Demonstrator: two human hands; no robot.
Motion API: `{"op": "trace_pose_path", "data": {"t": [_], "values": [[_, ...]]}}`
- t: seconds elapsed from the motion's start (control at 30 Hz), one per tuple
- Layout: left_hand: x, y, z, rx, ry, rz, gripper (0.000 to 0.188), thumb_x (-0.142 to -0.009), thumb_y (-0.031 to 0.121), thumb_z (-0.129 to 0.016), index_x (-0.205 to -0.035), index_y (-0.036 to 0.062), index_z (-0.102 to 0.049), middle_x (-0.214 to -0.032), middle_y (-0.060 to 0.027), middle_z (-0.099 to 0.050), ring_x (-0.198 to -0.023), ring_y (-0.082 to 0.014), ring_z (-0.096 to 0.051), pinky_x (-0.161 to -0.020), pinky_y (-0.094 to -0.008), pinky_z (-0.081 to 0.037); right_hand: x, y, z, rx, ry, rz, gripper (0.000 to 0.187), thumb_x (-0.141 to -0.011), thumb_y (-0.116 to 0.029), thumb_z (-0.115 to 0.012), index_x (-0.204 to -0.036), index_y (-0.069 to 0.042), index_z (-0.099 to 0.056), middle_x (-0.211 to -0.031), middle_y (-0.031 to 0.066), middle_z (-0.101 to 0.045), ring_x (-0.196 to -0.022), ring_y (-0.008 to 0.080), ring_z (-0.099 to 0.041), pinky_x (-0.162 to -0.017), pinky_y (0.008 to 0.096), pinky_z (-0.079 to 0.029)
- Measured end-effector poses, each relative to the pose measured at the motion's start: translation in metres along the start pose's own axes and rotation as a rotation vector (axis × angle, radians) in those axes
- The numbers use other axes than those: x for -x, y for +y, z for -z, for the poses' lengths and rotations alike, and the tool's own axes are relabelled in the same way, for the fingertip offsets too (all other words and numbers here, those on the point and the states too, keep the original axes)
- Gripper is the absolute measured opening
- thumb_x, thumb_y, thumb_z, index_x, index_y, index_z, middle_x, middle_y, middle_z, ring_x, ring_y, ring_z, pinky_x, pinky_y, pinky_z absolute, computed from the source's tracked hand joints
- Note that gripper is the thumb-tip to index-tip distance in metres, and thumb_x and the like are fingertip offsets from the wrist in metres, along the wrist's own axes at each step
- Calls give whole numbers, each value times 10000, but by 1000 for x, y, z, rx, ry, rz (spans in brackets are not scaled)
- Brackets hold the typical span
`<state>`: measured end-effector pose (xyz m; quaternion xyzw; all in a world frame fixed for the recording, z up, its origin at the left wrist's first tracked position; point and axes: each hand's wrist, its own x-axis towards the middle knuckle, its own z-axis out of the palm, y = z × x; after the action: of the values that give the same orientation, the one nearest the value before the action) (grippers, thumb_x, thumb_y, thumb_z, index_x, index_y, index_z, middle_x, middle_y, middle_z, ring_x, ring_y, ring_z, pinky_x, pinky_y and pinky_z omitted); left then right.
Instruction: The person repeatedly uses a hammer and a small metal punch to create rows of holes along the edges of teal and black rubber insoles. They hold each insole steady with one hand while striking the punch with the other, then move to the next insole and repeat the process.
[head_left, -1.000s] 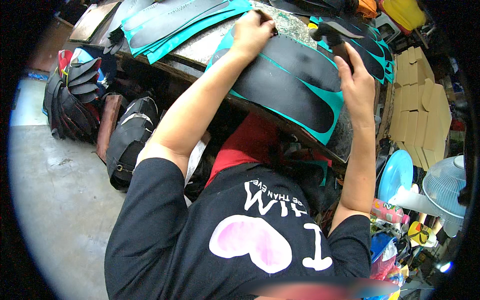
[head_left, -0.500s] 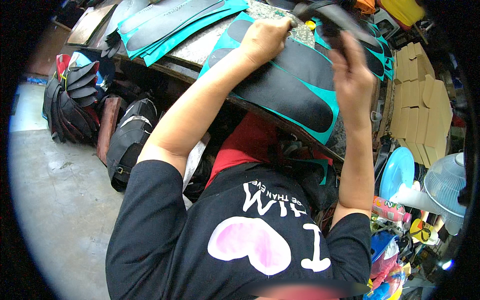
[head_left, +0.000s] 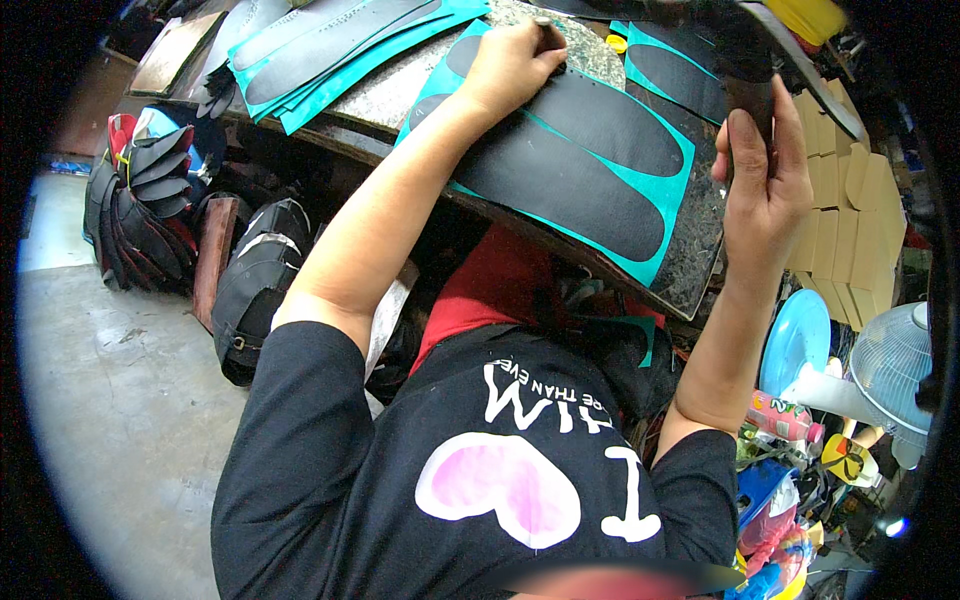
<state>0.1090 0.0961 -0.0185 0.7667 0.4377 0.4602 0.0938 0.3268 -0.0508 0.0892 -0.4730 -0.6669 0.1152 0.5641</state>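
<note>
Beneath my left hand [head_left: 508,72] lies a teal sheet [head_left: 640,180] bearing black sole shapes [head_left: 575,185], close to the front edge of the worktable. That hand is closed over the sheet's far part, its fingers pinched at a small dark end that I cannot identify. My right hand [head_left: 765,195] is raised to the right of the sheet, thumb and fingers closed on a dark, bent piece that looks like a shoe sole [head_left: 750,112]. The piece's upper part runs into shadow at the top of the view.
More teal sheets with black soles [head_left: 350,45] are stacked at the table's far left. Another such sheet [head_left: 675,75] lies far right, near a yellow cap [head_left: 617,44]. Cardboard boxes [head_left: 850,215] and a fan [head_left: 890,370] stand right; a bundle of black soles [head_left: 140,200] is left.
My right hand has moved right and slightly down with the dark piece, away from my left hand. My left hand has shifted a little left. More of the teal sheet's right edge shows.
</note>
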Motion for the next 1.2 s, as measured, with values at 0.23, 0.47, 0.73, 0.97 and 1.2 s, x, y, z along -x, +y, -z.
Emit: {"op": "trace_pose_path", "data": {"t": [0.23, 0.47, 0.73, 0.97, 1.2], "values": [[2, 3, -14, 53, 183, 45, 145, -862, 113, -672, -972, 18, -661, -787, -203, -695, -746, -310, -710, -683, -386, -568, 10, 54, -22, 412, -177, -98, 420, -966, -368, -614, -1304, -119, -607, -1068, 199, -705, -973, 369, -693, -820, 391, -536], [1, -1, -7, 322, -68, 283, 161, -858, 126, -711, -937, -11, -683, -832, -119, -726, -732, -175, -715, -687, -305, -567, -1, 13, 15, 4, -52, -74, 389, -957, -203, -668, -1318, -68, -610, -776, 11, -623, -607, 34, -501, -521, 202, -421], [4, 11, -7, 536, 34, 408, 157, -857, 133, -699, -912, -13, -679, -791, -144, -720, -726, -243, -720, -713, -345, -560, 2, -9, 6, -113, 69, 156, 416, -985, -138, -613, -1364, 7, -519, -786, 24, -620, -606, 57, -520, -544, 181, -426], [2, 17, -7, -27, 23, -4, 180, -879, 156, -700, -991, 22, -654, -864, -149, -719, -780, -274, -725, -709, -353, -565, 4, 2, 9, -132, 72, 68, 411, -979, -150, -624, -1363, -36, -531, -802, 48, -623, -626, 56, -536, -557, 201, -452], [1, 20, -14, 5, 30, 44, 152, -871, 124, -668, -974, 15, -639, -808, -211, -688, -750, -325, -705, -669, -384, -568, 24, 51, -15, 309, -161, -200, 454, -966, -365, -616, -1292, -50, -596, -1106, 216, -692, -1001, 348, -691, -835, 389, -530]]}}
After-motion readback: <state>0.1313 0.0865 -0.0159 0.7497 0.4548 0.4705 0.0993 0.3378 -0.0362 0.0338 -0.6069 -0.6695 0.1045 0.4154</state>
